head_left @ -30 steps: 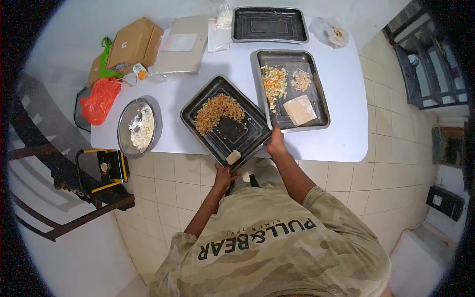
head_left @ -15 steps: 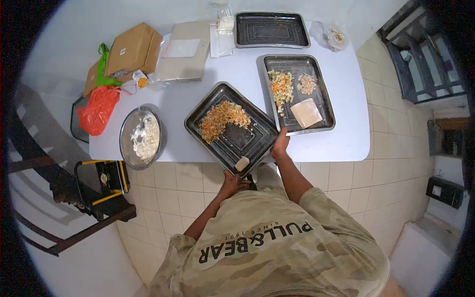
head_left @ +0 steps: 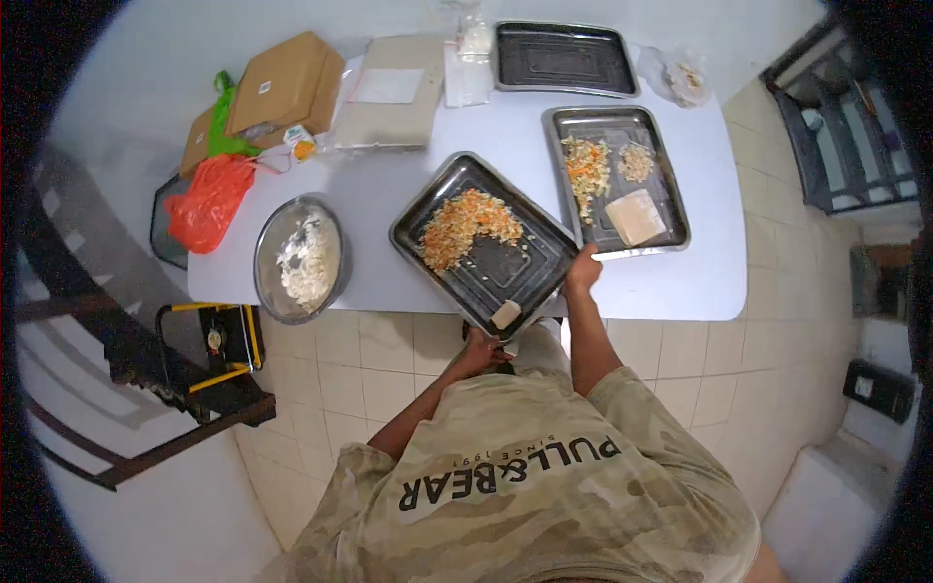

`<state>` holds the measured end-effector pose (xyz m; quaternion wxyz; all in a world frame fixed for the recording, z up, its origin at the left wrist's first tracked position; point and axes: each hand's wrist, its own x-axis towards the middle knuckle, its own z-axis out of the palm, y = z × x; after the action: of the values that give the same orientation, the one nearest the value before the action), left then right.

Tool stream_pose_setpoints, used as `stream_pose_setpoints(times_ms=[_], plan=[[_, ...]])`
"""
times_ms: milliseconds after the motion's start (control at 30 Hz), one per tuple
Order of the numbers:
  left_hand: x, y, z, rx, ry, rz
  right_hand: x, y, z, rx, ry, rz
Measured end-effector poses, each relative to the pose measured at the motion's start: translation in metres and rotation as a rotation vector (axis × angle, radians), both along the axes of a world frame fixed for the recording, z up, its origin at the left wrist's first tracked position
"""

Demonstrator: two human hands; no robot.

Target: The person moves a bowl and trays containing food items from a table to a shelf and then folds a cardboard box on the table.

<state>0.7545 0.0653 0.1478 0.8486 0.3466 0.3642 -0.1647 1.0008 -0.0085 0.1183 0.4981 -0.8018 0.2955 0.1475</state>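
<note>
A black baking tray (head_left: 554,260) lies slantwise over the table's near edge, its near corner sticking out past it. Chopped orange and pale vegetables (head_left: 466,225) are heaped in its far part, and a small beige roll-like piece (head_left: 505,313) rests by the near corner. My right hand (head_left: 583,272) grips the tray's right corner, thumb on the rim. Just below the near corner, my left hand (head_left: 476,356) has its fingers at the tray's edge, partly hidden under it. A second tray (head_left: 673,185) beside it holds vegetables, a crumbly pale heap and a stack of square beige wrappers (head_left: 636,218).
A metal bowl (head_left: 342,262) with a white mixture stands at the left by the table edge. Behind are a red plastic bag (head_left: 209,204), a cardboard box (head_left: 277,87), a wrapped grey board (head_left: 389,107), a third black tray (head_left: 564,60) and a clear bag (head_left: 685,83).
The whole view has shifted, so the table and its things appear farther right. The tray keeps about the same place on the table, with both hands still at its corners.
</note>
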Motion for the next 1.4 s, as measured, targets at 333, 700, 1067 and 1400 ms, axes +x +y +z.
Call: stream_pose_setpoints(times_ms=[333, 700, 1067, 1400], plan=[[-0.031, 0.039, 0.025, 0.094, -0.087, 0.136, -0.018, 0.001, 0.014, 0.207, -0.057, -0.213], [-0.095, 0.105, -0.002, -0.105, 0.123, 0.830, -0.013, -0.022, 0.032, 0.229, -0.104, -0.292], [-0.183, 0.315, -0.040, 0.239, -0.070, 1.356, -0.015, 0.034, -0.002, 0.337, -0.210, -0.324], [-0.207, 0.456, -0.053, 0.339, 0.071, 1.082, -0.027, 0.060, 0.009, 0.371, -0.276, -0.467]])
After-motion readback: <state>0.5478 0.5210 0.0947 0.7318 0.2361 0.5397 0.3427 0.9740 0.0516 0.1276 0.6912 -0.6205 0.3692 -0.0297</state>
